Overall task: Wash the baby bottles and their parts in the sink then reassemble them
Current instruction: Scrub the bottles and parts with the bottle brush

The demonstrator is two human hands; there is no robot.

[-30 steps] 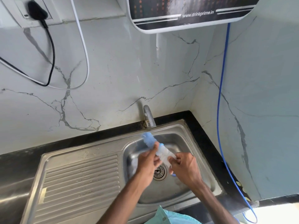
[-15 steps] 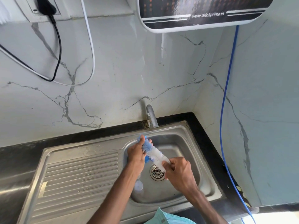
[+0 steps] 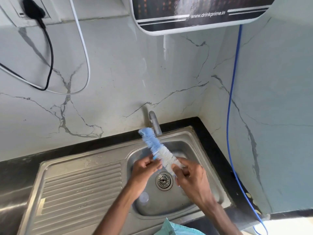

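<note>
Both hands hold a bottle brush over the sink.

The left hand (image 3: 146,169) reaches in from the lower left. Its fingers are curled and its fingertips pinch the brush (image 3: 158,149) at mid-length, where blue bristles give way to white. The right hand (image 3: 189,179) comes from the lower right with its fingers wrapped round the white lower end. The brush slants up and left, and its blue tip is just beside the tap (image 3: 155,123). Both hands hang above the drain (image 3: 164,180), inside the sink (image 3: 202,164). A clear round bottle part (image 3: 144,197) lies on the basin floor, near-left of the drain, beside the left forearm.
</note>
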